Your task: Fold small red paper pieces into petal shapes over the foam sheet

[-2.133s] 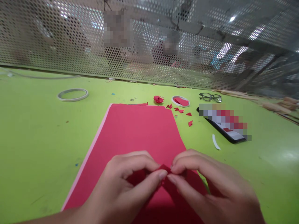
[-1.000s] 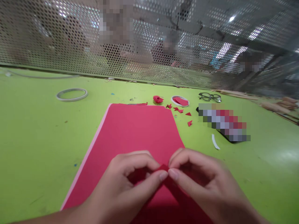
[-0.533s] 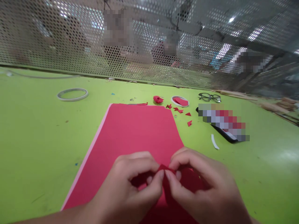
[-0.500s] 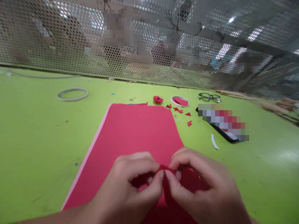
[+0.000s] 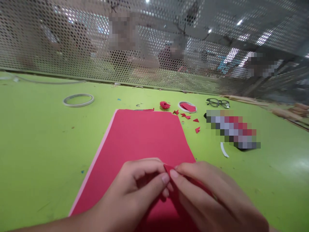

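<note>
A small folded red paper piece [image 5: 168,169] is pinched between both hands, over a large red sheet [image 5: 145,138] that lies on the green table. My left hand [image 5: 140,187] holds its left side between thumb and fingers. From the right, my right hand [image 5: 212,190] grips the same piece, thumb and forefinger close to the left thumb. Small red folded pieces [image 5: 185,116] lie beyond the sheet's upper right corner, near a pleated red paper rosette [image 5: 164,105]. The lower part of the held paper is hidden by the fingers.
A white ring [image 5: 78,100] lies at the back left, and another ring [image 5: 180,108] holds red paper. Glasses [image 5: 218,103], a blurred-out long object [image 5: 231,129] and a white strip [image 5: 224,150] are on the right. A perforated metal screen [image 5: 96,48] borders the table [image 5: 38,138].
The right hand has turned, its fingers now flatter and more stretched over the paper. The held piece's pointed tip shows more clearly. The view has shifted slightly.
</note>
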